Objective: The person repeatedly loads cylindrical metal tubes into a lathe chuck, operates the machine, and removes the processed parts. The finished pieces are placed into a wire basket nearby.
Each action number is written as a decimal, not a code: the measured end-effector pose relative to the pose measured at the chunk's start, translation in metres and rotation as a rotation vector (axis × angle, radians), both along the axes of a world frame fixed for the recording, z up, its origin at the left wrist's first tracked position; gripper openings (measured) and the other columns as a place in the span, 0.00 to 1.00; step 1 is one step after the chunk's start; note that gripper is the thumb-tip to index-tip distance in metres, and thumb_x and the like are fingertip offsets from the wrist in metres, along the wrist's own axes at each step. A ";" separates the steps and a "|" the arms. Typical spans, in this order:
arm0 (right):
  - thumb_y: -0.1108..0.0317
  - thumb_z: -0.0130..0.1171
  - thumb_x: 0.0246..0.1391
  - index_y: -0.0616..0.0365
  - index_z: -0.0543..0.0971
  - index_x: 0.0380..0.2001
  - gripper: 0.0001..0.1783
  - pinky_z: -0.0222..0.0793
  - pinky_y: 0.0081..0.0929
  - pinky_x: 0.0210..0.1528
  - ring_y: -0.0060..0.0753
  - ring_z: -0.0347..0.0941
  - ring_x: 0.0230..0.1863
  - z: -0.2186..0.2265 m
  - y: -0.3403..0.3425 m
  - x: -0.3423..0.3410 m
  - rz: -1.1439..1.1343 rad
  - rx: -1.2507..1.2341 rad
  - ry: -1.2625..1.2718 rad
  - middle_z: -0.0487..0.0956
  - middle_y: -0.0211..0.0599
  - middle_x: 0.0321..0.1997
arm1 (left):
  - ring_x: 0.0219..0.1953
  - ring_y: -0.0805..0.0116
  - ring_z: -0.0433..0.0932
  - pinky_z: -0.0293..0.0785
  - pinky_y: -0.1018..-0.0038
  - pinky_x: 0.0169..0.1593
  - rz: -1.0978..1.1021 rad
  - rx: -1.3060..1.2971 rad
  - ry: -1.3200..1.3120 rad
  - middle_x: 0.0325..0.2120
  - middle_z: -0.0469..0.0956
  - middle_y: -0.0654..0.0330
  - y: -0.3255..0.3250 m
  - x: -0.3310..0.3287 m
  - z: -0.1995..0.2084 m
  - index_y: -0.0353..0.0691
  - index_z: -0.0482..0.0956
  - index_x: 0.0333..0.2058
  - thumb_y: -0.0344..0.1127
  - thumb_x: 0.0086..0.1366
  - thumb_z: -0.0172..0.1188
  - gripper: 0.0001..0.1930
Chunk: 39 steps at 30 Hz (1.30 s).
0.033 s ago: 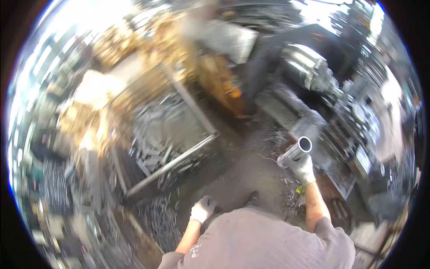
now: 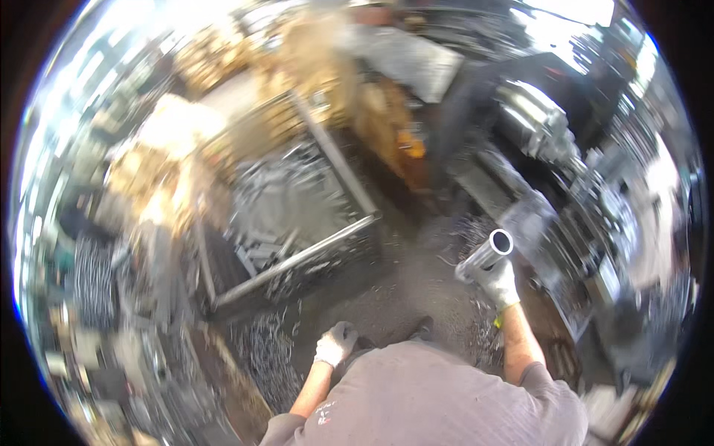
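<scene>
My right hand point(image 2: 497, 285), in a white glove, is wrapped round a shiny metal tube point(image 2: 482, 257). The tube is tilted, and its round open end points up and away from me, to the right. Low in front of my body, my left hand point(image 2: 336, 343) wears a white glove with dark fingertips. Its fingers are curled in, and nothing shows in them. Beyond it stands a metal-framed bin point(image 2: 297, 257) with many grey metal pieces point(image 2: 286, 197) inside. The tube is apart from the bin and from the machine on the right.
A large machine point(image 2: 532, 123) with a shiny cylindrical part stands at the right. Metal shavings point(image 2: 268, 357) lie on the dark floor near the bin. Blurred yellowish bundles point(image 2: 212, 59) and an orange-brown panel point(image 2: 390, 130) are at the back. Coiled wire or similar stock point(image 2: 95, 282) sits far left.
The view has turned slightly, so the bin and the machine lie further right in it. My right hand still holds the tube, and my left hand stays low, still curled.
</scene>
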State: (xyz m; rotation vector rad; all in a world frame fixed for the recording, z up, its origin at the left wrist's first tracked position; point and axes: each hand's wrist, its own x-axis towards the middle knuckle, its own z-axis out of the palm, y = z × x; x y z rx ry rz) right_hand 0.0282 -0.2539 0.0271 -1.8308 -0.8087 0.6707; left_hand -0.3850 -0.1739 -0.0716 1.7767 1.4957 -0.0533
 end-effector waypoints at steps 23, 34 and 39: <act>0.46 0.77 0.45 0.53 0.85 0.41 0.27 0.81 0.47 0.45 0.60 0.85 0.43 0.044 0.128 -0.728 2.276 0.288 -0.332 0.87 0.51 0.37 | 0.48 0.53 0.84 0.81 0.57 0.52 3.159 0.894 -1.015 0.53 0.82 0.43 -0.485 -0.147 -0.181 0.28 0.77 0.60 0.61 0.73 0.58 0.37; 0.43 0.70 0.54 0.51 0.79 0.59 0.34 0.82 0.49 0.43 0.57 0.86 0.41 0.040 0.202 -0.845 2.801 0.640 -0.613 0.87 0.51 0.39 | 0.56 0.41 0.81 0.76 0.57 0.61 2.845 0.815 1.252 0.59 0.80 0.38 -0.491 -0.198 -0.030 0.30 0.72 0.66 0.51 0.81 0.51 0.29; 0.61 0.73 0.53 0.53 0.86 0.50 0.21 0.83 0.44 0.43 0.52 0.87 0.40 0.135 0.232 -0.892 2.889 0.820 -0.245 0.88 0.48 0.41 | 0.54 0.42 0.82 0.76 0.55 0.59 2.937 0.509 1.276 0.56 0.82 0.38 -0.498 -0.207 -0.032 0.36 0.74 0.65 0.49 0.80 0.51 0.26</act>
